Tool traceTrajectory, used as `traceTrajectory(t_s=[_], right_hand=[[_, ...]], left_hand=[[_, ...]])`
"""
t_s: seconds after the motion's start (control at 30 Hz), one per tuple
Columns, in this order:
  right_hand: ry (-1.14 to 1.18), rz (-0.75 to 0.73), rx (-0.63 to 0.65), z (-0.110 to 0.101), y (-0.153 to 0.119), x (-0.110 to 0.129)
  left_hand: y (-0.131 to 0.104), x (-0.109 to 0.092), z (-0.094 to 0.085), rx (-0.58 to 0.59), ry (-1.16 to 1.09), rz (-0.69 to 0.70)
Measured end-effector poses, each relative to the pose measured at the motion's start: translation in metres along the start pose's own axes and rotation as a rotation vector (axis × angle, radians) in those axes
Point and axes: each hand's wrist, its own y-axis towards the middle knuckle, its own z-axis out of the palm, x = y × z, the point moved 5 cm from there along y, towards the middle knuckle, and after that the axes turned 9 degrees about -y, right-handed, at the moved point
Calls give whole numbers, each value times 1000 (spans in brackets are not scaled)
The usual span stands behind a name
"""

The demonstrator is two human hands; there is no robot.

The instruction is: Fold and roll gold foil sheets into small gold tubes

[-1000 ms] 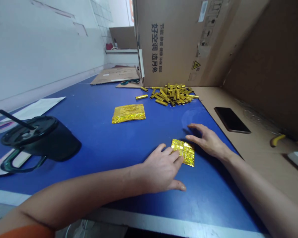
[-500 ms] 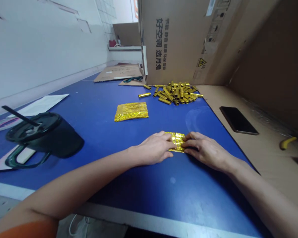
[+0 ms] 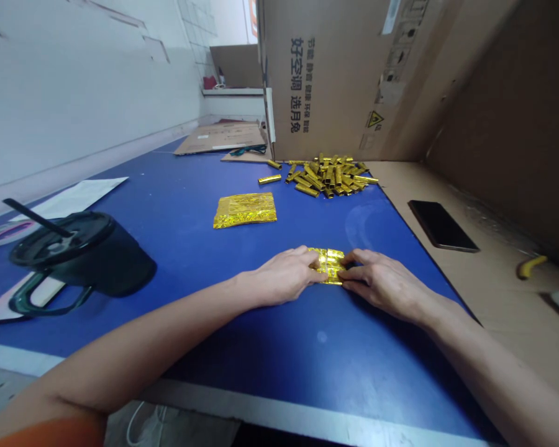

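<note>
Several short gold foil tubes (image 3: 330, 262) lie side by side on the blue tabletop (image 3: 279, 354), between my two hands. My left hand (image 3: 286, 275) grips them from the left, its fingers bent over their ends. From the right, the curled fingers of my right hand (image 3: 370, 275) press on the same tubes. My fingers hide part of the row. Farther off, to the left, lies a flat gold foil sheet (image 3: 245, 210). A heap of loose gold tubes (image 3: 328, 176) is at the back.
A dark lidded mug (image 3: 88, 254) with a straw stands at the left, near white paper (image 3: 74, 198). A large cardboard box (image 3: 340, 81) rises behind the heap. On cardboard at the right rests a phone (image 3: 442, 225).
My hands stay around the gold tubes, with only a small shift of the left thumb and fingers. The whole view has moved slightly.
</note>
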Motion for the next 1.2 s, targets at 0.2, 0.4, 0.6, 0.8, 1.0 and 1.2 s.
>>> traceTrajectory(t_s=[0.2,0.4,0.6,0.8,1.0,1.2], right_hand=[[10,10,15,-2,1,1],[29,-2,11,-2,2,3],[38,-6,-16,2,4,4],[55,-37,10,4,7,8],[82,-74,15,2,8,11],[125,-58,11,0,7,10]], left_hand=[[0,-2,1,-10,38,-15],[-2,-12,8,-9,61,4],[-5,-21,8,-23,55,-41],[-5,-22,7,-7,39,-56],[-6,-21,7,-17,-3,-68],[-4,-20,8,5,-18,-55]])
